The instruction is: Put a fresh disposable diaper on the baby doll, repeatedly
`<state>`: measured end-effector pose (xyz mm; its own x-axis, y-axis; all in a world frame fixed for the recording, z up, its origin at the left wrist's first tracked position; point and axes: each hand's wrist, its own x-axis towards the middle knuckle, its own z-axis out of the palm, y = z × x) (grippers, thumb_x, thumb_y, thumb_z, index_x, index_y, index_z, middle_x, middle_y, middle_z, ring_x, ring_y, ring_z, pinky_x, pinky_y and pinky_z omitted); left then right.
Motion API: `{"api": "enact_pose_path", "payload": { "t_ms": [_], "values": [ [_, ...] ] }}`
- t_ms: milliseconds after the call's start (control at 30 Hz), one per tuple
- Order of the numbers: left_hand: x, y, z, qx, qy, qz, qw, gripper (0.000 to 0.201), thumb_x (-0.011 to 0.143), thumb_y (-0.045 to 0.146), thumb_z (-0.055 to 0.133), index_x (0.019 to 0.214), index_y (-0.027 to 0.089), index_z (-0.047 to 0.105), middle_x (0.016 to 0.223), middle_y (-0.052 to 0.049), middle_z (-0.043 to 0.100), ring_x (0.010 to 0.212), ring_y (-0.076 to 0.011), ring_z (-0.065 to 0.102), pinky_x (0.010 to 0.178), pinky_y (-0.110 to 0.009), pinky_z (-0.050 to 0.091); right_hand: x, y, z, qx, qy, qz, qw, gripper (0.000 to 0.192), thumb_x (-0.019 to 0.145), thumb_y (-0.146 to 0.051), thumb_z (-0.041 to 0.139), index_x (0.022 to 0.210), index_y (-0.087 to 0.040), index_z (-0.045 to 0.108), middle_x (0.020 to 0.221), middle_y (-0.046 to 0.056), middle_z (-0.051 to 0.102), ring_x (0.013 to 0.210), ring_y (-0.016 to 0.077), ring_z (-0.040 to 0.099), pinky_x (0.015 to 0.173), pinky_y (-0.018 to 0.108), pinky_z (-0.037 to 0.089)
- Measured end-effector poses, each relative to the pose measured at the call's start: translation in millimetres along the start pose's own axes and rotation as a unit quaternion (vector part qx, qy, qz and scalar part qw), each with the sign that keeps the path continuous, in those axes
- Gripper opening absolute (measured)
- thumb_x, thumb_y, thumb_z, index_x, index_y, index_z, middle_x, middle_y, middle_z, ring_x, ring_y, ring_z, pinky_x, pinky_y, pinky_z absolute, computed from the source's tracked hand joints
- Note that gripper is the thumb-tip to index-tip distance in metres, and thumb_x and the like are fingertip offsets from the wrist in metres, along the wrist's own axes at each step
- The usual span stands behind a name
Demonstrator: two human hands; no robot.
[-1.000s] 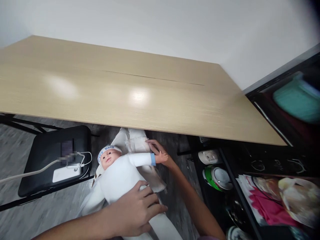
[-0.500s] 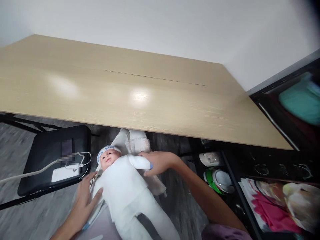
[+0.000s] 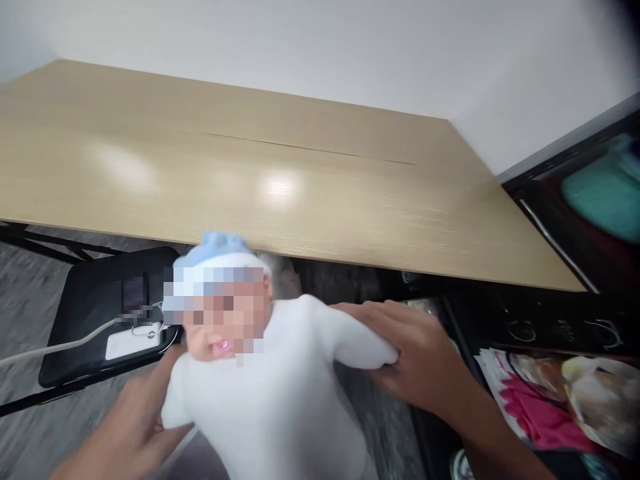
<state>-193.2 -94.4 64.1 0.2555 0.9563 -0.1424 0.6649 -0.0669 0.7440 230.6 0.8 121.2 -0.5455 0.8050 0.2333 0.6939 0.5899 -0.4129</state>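
A baby doll in a white outfit and a blue-and-white cap fills the lower middle of the view. Its head reaches up to the table's front edge. My left hand, somewhat blurred, is closed round the doll's arm on the left side. On the other side, my right hand grips the opposite arm near its end, thumb below and fingers above. The doll's legs are out of sight below the frame.
A light wooden table spans the view against a white wall. At left, a black stool carries a white power bank with cables. At right, a dark shelf holds a pink cloth and plastic bags.
The doll has come up nearer to the camera and now looks larger. My hands have moved with it, the right one outward. The white items behind the doll are now mostly hidden.
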Motion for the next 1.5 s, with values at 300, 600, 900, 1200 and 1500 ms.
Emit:
{"api": "enact_pose_path", "payload": {
  "t_ms": [300, 600, 900, 1200, 1500],
  "values": [
    [211.1, 63.2, -87.3, 0.114, 0.015, 0.101, 0.988, 0.069, 0.089, 0.061, 0.075, 0.141, 0.016, 0.067, 0.127, -0.010, 0.080, 0.108, -0.0300, 0.073, 0.089, -0.033, 0.052, 65.4, 71.1, -12.5, -0.120, 0.138, 0.134, 0.974, 0.037, 0.101, -0.055, 0.068, 0.107, -0.023, 0.084, 0.112, 0.013, 0.082, 0.093, 0.0329, 0.075, 0.072, 0.037, 0.047],
    [315.0, 29.9, -116.8, 0.259, 0.087, 0.110, 0.956, 0.064, 0.092, 0.064, 0.079, 0.135, 0.017, 0.073, 0.118, -0.012, 0.080, 0.096, -0.0256, 0.065, 0.082, -0.030, 0.039, 138.4, 128.9, 33.2, -0.082, 0.150, 0.248, 0.954, 0.050, 0.096, -0.056, 0.083, 0.133, -0.023, 0.076, 0.117, 0.013, 0.086, 0.097, 0.0347, 0.075, 0.080, 0.036, 0.048],
    [358.7, 0.1, -113.9, 0.289, 0.150, 0.107, 0.939, 0.064, 0.101, 0.069, 0.062, 0.138, 0.017, 0.069, 0.128, -0.015, 0.077, 0.105, -0.0307, 0.066, 0.088, -0.038, 0.047, 177.5, 171.8, 63.0, -0.076, 0.213, 0.181, 0.957, 0.057, 0.105, -0.074, 0.066, 0.126, -0.022, 0.076, 0.120, 0.015, 0.081, 0.107, 0.0358, 0.072, 0.087, 0.042, 0.053],
    [432.2, -18.0, -122.7, 0.275, 0.198, 0.067, 0.938, 0.066, 0.092, 0.072, 0.071, 0.134, 0.020, 0.070, 0.130, -0.017, 0.076, 0.117, -0.0399, 0.069, 0.100, -0.047, 0.051, 224.3, 226.4, 67.4, -0.076, 0.233, 0.147, 0.958, 0.074, 0.100, -0.089, 0.060, 0.125, -0.022, 0.076, 0.117, 0.018, 0.081, 0.105, 0.0387, 0.072, 0.093, 0.051, 0.057],
    [500.8, -31.1, -130.3, 0.264, 0.228, 0.099, 0.932, 0.073, 0.093, 0.075, 0.071, 0.137, 0.017, 0.070, 0.135, -0.019, 0.075, 0.130, -0.0422, 0.066, 0.113, -0.050, 0.048, 277.8, 276.2, 70.0, -0.090, 0.238, 0.136, 0.958, 0.070, 0.103, -0.083, 0.061, 0.132, -0.021, 0.073, 0.122, 0.020, 0.079, 0.113, 0.0406, 0.071, 0.100, 0.055, 0.057]
  ]
}}
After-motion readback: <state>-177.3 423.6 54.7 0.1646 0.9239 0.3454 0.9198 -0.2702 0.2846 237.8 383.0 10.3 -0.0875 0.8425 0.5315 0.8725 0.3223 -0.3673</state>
